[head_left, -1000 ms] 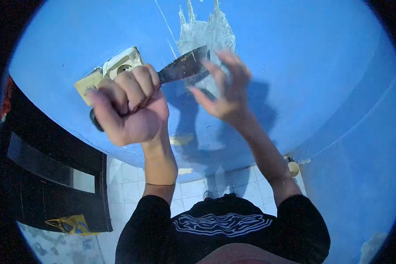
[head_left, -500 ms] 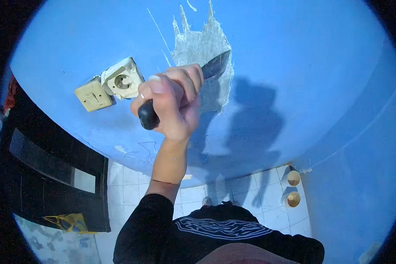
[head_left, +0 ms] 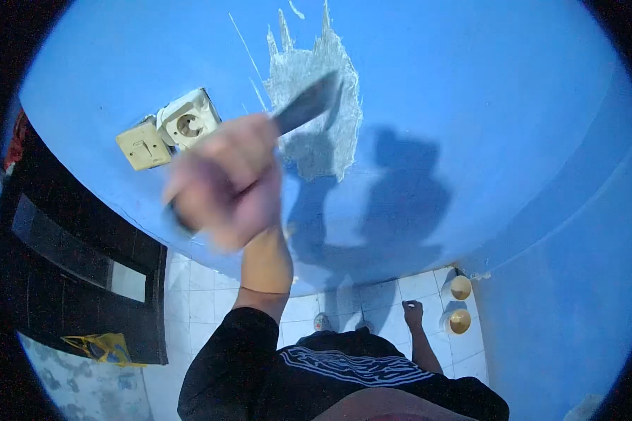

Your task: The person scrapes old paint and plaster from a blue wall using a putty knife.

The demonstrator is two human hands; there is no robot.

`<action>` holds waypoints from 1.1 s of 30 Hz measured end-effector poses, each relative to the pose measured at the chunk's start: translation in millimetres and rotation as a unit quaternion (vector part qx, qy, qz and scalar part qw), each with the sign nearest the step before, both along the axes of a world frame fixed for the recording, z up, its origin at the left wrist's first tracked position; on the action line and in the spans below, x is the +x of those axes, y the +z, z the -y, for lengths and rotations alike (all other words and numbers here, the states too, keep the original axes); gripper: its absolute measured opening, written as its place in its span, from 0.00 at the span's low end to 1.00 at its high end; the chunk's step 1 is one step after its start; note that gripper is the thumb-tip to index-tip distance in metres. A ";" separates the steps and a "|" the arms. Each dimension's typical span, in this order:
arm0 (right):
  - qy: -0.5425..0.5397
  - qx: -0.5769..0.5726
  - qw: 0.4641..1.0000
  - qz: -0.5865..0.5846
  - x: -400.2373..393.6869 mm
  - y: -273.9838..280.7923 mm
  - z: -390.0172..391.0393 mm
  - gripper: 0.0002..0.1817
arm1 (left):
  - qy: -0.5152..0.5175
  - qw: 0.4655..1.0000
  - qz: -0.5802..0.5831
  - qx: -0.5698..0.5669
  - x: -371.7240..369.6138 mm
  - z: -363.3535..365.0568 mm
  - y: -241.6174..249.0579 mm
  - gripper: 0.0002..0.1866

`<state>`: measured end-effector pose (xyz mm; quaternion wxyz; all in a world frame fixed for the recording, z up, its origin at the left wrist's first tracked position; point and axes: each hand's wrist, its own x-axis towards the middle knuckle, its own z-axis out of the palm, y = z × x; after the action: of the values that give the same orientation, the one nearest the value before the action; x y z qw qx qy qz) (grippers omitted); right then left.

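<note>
My left hand [head_left: 221, 179] is raised and blurred, fist closed on the dark handle of a putty knife [head_left: 305, 105]. Its metal blade lies against a bare grey patch [head_left: 316, 105] where paint is gone from the blue wall [head_left: 470, 105]. My right hand [head_left: 413, 312] hangs low by my side, fingers curled, holding nothing that I can see. A cream socket [head_left: 187, 123] and a cream switch [head_left: 142, 146] sit on the wall just left of my left hand.
A dark cabinet or door [head_left: 77, 266] stands at the left, with a yellow scrap [head_left: 105, 347] at its foot. White floor tiles [head_left: 203, 302] lie below. Two round cream cups [head_left: 460, 305] sit on the floor near the wall corner at the right.
One second ago my right hand was up by the blade; it has dropped to my side. My left hand swung right, then back left and down, the blade staying on the bare patch.
</note>
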<state>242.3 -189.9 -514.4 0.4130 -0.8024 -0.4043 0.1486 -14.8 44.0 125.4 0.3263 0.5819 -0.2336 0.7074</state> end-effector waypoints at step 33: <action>0.167 -0.197 0.941 0.220 -29.4 -121.5 190.9 0.15 | 0.029 0.998 0.041 0.043 -28.8 11.1 -1.1 0.21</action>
<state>212.9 -380.9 -635.9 0.1166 -0.8016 -0.5757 0.1116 -43.6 33.0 124.3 0.2705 0.5724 -0.2599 0.7291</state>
